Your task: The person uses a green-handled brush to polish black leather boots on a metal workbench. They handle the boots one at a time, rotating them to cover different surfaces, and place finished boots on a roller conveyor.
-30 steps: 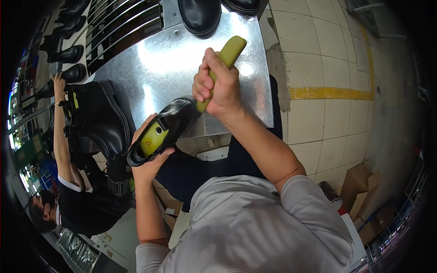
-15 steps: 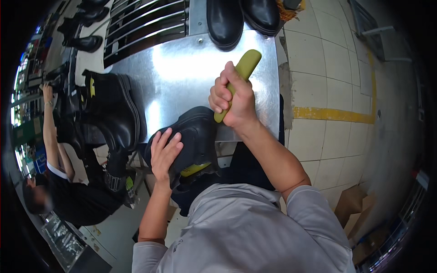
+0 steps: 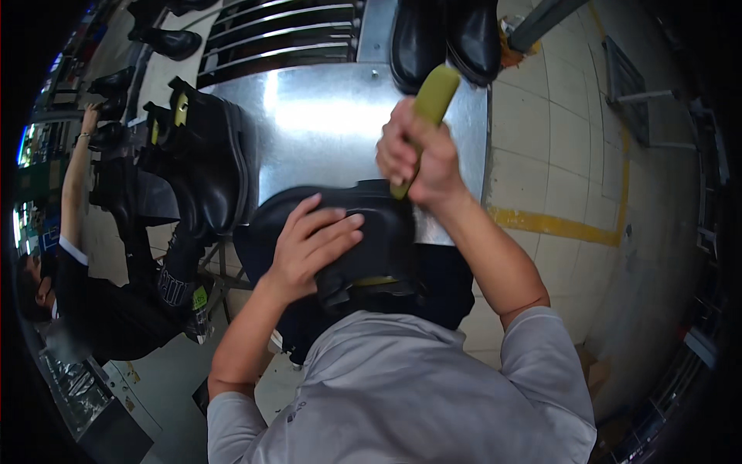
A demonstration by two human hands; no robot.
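Note:
A black ankle boot (image 3: 382, 236) lies on its side at the near edge of a metal tabletop (image 3: 309, 139), partly over my lap. Its opening faces me, with a bit of yellow lining showing. My left hand (image 3: 313, 247) rests on the boot's side, fingers stretched out and spread; the thumb is hidden. In a closed fist, my right hand (image 3: 421, 151) holds an olive-green oblong bar (image 3: 437, 91) by its lower part. The bar's lower end is at the boot's far edge; I cannot tell whether they touch. That hand is slightly blurred.
Several black boots (image 3: 216, 170) stand at the table's left side. A black pair (image 3: 473, 39) is at the far right corner, beside a rack of metal bars (image 3: 286, 39). At left, a person in black (image 3: 124, 309) reaches toward more boots. A yellow line (image 3: 553, 224) marks the tiled floor.
The boot has turned, so its opening faces me more squarely. My left hand's fingers now reach further right across it. My right hand still grips the green bar. The whole view has shifted somewhat.

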